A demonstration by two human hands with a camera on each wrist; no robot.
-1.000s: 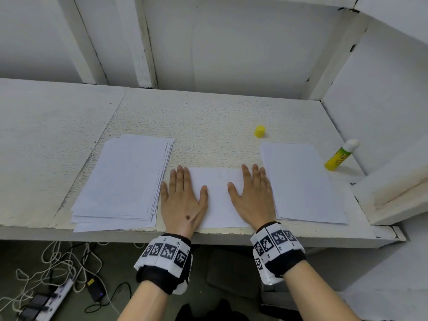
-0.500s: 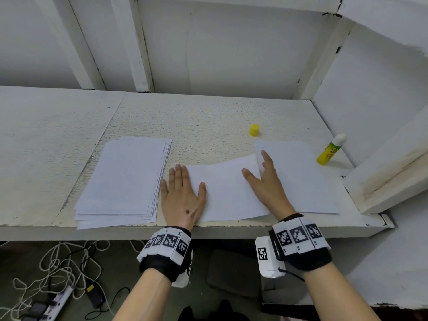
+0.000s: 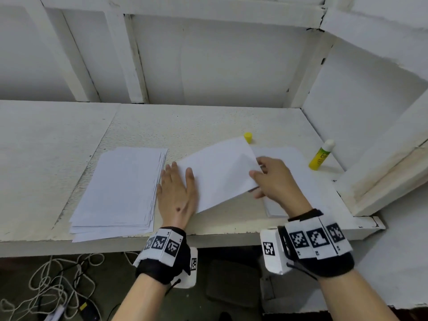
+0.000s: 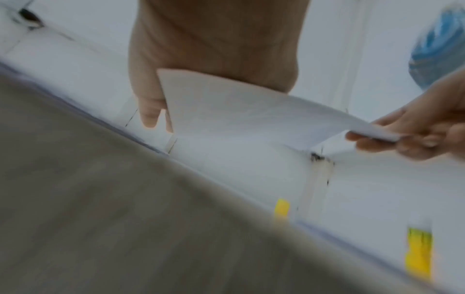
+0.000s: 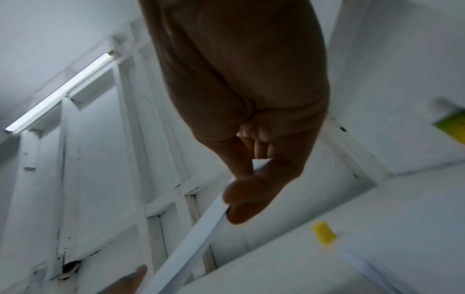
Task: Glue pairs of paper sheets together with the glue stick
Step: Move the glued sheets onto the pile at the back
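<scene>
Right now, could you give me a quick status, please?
Left hand flat on shelf. Right hand pinching glued sheet, lifting it. Glue stick uncapped, clear.

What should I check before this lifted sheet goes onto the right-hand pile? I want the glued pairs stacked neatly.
1. Right hand pinches the lifted white paper sheet at its right edge: ok.
2. Left hand lies flat at the sheet's left edge: ok.
3. Finished white paper pile on the right has bare room on top: ok.
4. Small yellow cap stands apart from that pile: ok.
5. Yellow glue stick with white tip is uncapped, may dry: not ok.
6. Both layers fully bonded: cannot tell.
</scene>
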